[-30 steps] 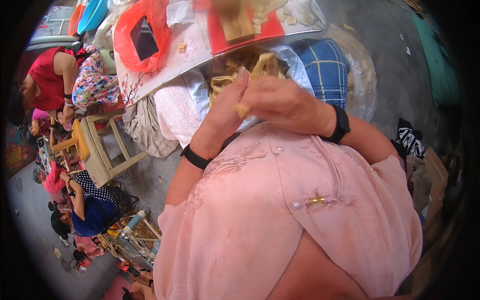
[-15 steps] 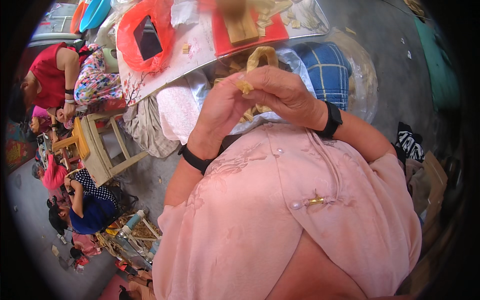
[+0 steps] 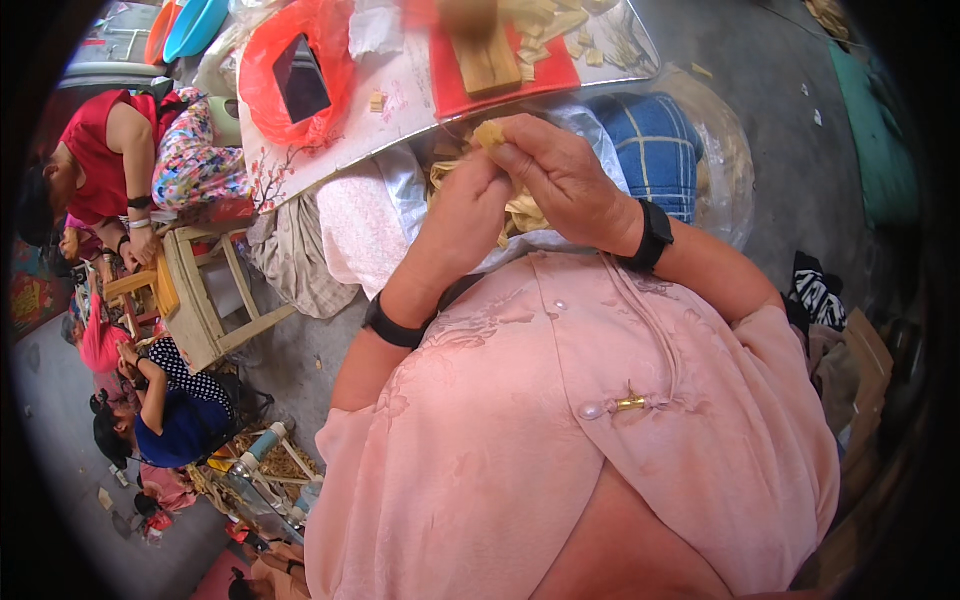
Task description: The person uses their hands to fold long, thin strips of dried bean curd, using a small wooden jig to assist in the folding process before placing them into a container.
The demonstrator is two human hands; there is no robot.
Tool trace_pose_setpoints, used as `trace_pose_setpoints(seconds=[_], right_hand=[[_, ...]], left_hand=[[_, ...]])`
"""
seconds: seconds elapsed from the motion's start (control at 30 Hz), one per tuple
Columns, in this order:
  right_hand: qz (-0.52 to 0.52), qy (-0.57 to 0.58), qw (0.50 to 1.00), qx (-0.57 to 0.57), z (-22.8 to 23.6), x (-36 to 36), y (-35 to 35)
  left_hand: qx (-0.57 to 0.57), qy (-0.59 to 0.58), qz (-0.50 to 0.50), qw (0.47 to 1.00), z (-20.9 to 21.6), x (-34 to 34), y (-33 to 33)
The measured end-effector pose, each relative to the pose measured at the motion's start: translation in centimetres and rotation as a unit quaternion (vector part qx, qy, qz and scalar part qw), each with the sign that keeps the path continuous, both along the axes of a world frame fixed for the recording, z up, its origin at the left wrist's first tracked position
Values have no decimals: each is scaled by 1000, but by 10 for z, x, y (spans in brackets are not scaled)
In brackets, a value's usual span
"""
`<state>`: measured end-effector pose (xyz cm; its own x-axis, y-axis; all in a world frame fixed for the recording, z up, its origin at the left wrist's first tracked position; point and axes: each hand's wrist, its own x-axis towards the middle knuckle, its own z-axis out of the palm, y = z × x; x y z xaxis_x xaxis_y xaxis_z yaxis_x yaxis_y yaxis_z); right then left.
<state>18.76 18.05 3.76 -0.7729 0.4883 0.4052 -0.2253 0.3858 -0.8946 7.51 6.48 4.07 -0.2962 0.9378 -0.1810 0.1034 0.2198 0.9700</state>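
A small pale-yellow folded piece (image 3: 489, 134), like flat straw or husk strip, is pinched between the thumb and forefinger of my right hand (image 3: 570, 180). My left hand (image 3: 465, 205) is closed right beside it, its fingertips meeting my right fingers; whatever it grips is hidden behind the knuckles. Below both hands, loose tan strips (image 3: 524, 214) lie in a whitish plastic sheet (image 3: 600, 150) over my lap. Each wrist wears a black band.
Ahead is a table (image 3: 375, 135) with a red plastic bag (image 3: 262, 85), a dark phone (image 3: 302, 78), a wooden block (image 3: 485, 68) on a red mat (image 3: 550, 75) and tan scraps. Blue checked cloth (image 3: 650, 150) lies right. A wooden stool (image 3: 205, 300) and several seated people are left.
The yellow piece has shifted slightly up, now held at my right fingertips. My left hand has turned, its knuckles closed lower down. The looped tan strip above my hands no longer shows.
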Motion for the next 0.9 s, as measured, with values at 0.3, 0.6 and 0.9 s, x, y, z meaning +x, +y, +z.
trace_pose_setpoints(seconds=[0.3, 0.6, 0.9], right_hand=[[85, -5, 869, -488, 14, -7, 8], [45, -80, 995, -37, 26, 3, 16], [166, -54, 959, -223, 24, 5, 23]], left_hand=[[205, 378, 158, 889, 12, -3, 9], [168, -1, 101, 981, 5, -12, 9], [208, -38, 130, 969, 5, -10, 12]])
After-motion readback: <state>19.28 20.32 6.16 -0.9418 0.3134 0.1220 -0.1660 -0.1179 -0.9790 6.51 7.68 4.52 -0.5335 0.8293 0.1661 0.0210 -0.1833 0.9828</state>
